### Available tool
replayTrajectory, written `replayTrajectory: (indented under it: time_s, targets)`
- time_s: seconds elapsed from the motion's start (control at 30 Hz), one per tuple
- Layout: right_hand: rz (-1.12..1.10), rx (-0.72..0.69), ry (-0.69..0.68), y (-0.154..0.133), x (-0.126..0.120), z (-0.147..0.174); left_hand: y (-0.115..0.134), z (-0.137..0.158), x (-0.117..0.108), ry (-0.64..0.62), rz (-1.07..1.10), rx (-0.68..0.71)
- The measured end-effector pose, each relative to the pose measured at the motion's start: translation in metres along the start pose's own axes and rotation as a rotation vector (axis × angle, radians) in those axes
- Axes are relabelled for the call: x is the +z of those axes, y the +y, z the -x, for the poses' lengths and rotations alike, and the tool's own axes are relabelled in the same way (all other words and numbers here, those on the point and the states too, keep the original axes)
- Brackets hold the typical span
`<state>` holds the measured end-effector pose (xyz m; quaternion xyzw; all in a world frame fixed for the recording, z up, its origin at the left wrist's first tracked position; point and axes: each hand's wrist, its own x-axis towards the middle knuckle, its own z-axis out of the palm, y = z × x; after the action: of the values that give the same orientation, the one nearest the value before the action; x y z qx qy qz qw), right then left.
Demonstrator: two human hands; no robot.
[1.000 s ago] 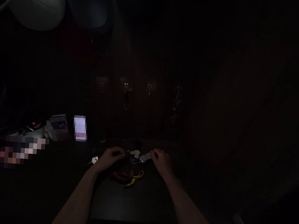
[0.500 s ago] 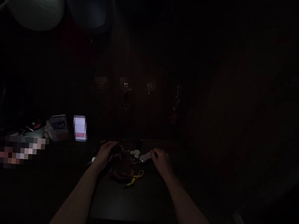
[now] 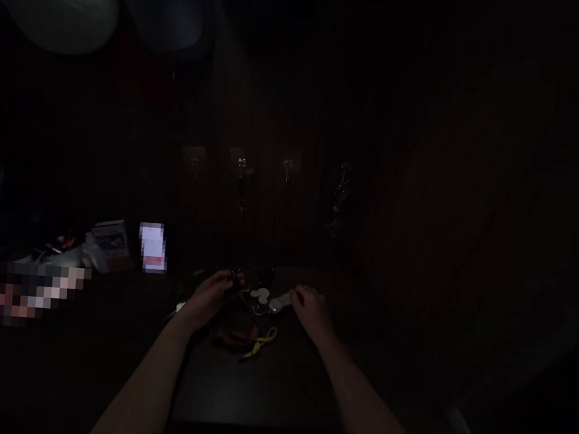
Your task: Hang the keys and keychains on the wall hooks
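Note:
In the dim head view, my left hand is closed, with a small metal ring at its fingertips; whatever hangs from the ring is too dark to make out. My right hand has its fingers curled over the end of a pale, elongated key fob, which lies on the dark surface. Between the hands are a white three-lobed tag and a key ring beside the fob. Closer to me lies a yellow cord loop next to a dark brownish item, blurred in shadow.
Several hooks line the dark back panel, and keys hang from the right one. A bright phone screen stands left of a small box. Pale rounded caps hang at upper left. A pixelated patch lies at far left.
My left hand has turned and lifted slightly, so the ring at its fingertips shows more clearly. My right hand stays almost in place at the fob. The whole view has shifted a little.

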<state>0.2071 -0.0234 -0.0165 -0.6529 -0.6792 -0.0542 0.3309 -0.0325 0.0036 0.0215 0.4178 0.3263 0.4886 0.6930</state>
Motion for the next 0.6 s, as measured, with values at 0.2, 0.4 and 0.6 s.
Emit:
replayTrajectory:
  time_s: [0.2, 0.4, 0.6]
  targets:
    - [-0.017, -0.033, 0.019, -0.005, -0.006, 0.001, -0.003, 0.001, 0.008, -0.044, 0.003, -0.017]
    - [-0.142, -0.159, 0.081, -0.021, -0.011, 0.004, -0.01, 0.001, 0.02, -0.107, -0.045, -0.04]
    - [-0.258, -0.284, 0.047, -0.034, -0.012, 0.008, -0.021, -0.003, 0.026, -0.189, -0.076, -0.014]
